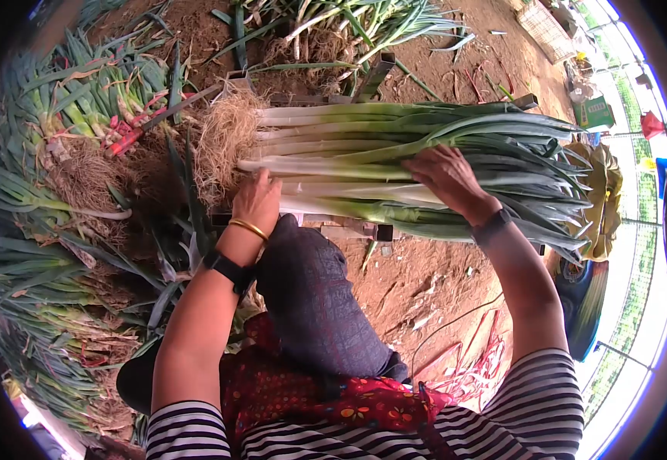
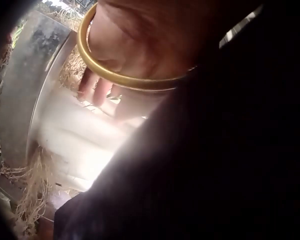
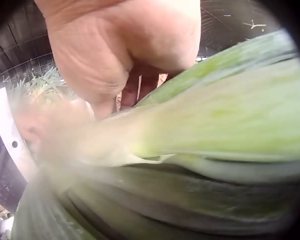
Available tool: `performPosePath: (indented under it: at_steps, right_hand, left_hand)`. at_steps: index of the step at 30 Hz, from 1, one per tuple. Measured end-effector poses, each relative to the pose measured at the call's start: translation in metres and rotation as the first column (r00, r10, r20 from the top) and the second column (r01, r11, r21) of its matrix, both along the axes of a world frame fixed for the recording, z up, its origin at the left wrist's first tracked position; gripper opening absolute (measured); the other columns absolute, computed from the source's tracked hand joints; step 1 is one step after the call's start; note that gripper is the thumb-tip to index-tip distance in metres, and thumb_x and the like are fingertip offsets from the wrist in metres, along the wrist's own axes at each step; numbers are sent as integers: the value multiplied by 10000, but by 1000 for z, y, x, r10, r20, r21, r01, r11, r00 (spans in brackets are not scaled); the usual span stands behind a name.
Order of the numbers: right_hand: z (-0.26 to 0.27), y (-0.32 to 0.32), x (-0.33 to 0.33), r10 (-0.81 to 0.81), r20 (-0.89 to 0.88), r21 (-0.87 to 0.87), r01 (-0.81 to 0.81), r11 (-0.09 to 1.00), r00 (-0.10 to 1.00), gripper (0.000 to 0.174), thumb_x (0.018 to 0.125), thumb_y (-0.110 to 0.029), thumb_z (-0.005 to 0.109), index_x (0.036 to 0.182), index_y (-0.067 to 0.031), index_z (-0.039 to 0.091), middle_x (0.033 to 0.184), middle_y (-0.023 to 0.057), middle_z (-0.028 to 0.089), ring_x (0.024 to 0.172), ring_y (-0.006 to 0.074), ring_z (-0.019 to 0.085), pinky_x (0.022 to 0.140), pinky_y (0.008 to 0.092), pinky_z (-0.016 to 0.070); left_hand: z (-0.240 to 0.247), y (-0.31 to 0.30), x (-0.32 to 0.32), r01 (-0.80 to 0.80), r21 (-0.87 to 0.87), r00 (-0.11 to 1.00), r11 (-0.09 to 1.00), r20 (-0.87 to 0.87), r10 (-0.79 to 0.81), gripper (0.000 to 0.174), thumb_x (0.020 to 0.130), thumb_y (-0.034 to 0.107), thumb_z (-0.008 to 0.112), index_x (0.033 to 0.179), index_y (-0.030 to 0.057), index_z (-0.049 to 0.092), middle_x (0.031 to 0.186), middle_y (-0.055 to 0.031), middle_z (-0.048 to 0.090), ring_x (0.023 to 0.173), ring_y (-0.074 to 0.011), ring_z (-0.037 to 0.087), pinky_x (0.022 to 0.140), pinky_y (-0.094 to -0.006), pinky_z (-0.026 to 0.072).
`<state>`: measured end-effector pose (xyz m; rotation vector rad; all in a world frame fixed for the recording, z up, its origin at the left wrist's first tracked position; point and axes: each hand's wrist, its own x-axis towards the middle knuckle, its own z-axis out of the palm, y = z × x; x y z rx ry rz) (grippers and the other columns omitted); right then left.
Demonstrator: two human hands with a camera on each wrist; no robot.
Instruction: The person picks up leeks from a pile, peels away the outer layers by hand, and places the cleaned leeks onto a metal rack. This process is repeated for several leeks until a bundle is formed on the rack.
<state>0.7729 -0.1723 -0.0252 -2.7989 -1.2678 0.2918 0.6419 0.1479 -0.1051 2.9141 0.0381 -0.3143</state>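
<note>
A wide layer of long green onions (image 1: 333,165) lies side by side, with stringy roots (image 1: 226,146) at the left, white stems in the middle and dark green leaves at the right. At the white end, near the roots, my left hand (image 1: 258,201) pinches a stem; a gold bangle (image 2: 125,80) circles that wrist. Farther along, where white turns to green, my right hand (image 1: 448,178) grips a green onion (image 3: 190,125) lying on top. Its fingers (image 3: 132,90) reach down behind the stem in the right wrist view, their tips partly hidden.
Under the layer, a metal frame shows its upright ends (image 1: 375,75). Heaps of unsorted green onions (image 1: 42,261) lie at the left, with a red-handled tool (image 1: 130,138) among them. Red strips (image 1: 479,360) lie on the dirt floor (image 1: 418,284). My raised knee (image 1: 303,299) is close to the frame.
</note>
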Motion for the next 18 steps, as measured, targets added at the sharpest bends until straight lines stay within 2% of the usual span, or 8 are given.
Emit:
performPosePath:
  at_steps: [4,6,12,14,15,16,17,18]
  right_hand:
    - [-20,-1,-5,154,53,114,-159,981,987,279,797,-226,610,1066,-160,641,949,22,575,933,223,524,821,364,385]
    - [-24,3,1,70,78,51,-74,996,994,258,784,-227,627,1031,-159,662,921,22,578,923,220,525,811,365,391]
    - [-29,7,-13,-44,-104,192,63,979,994,176,771,-248,640,914,-164,701,858,26,576,886,219,541,789,357,409]
    - [-23,15,-2,-22,-76,168,35,985,997,171,762,-253,650,893,-154,700,842,34,571,870,226,543,780,352,416]
    - [-16,19,5,100,58,47,-103,994,993,172,764,-263,650,891,-157,696,836,35,571,870,226,544,790,350,411]
    - [-15,23,11,232,174,-90,-219,972,957,174,765,-274,650,888,-159,692,830,37,571,870,225,544,799,348,406]
    - [-18,25,26,74,184,150,-102,983,980,177,787,-307,622,898,-182,683,818,28,571,864,215,545,807,353,392]
    - [-6,29,31,76,176,151,-103,983,981,177,787,-307,622,898,-182,683,818,28,571,864,215,545,807,353,392]
  left_hand:
    - [9,-5,1,29,-141,956,990,294,14,341,843,212,540,1177,146,519,1089,-120,526,1007,-275,536,813,-404,489]
    - [-15,3,12,119,-12,936,993,334,-108,295,838,228,545,1126,164,548,1086,-85,531,1028,-270,515,867,-403,450]
    - [-13,1,20,1,-47,976,999,219,9,112,794,226,569,866,161,624,878,-79,594,874,-284,583,746,-406,480]
    - [-16,3,27,-8,-43,999,999,44,9,163,843,230,505,921,176,637,970,-92,589,959,-296,566,828,-418,451]
    - [-17,4,31,9,41,998,999,-60,-7,237,858,242,507,1069,193,603,1116,-105,559,941,-294,578,808,-416,466]
    - [-20,5,33,5,48,999,999,-55,-2,237,858,242,507,1069,193,603,1116,-105,559,941,-294,578,808,-416,466]
    - [-18,4,33,-54,56,998,997,-10,54,316,850,258,531,1160,200,545,1216,-97,501,918,-292,592,787,-410,478]
    - [-7,0,31,-111,60,994,992,27,110,421,842,275,554,1252,207,486,1315,-89,443,895,-291,606,766,-404,490]
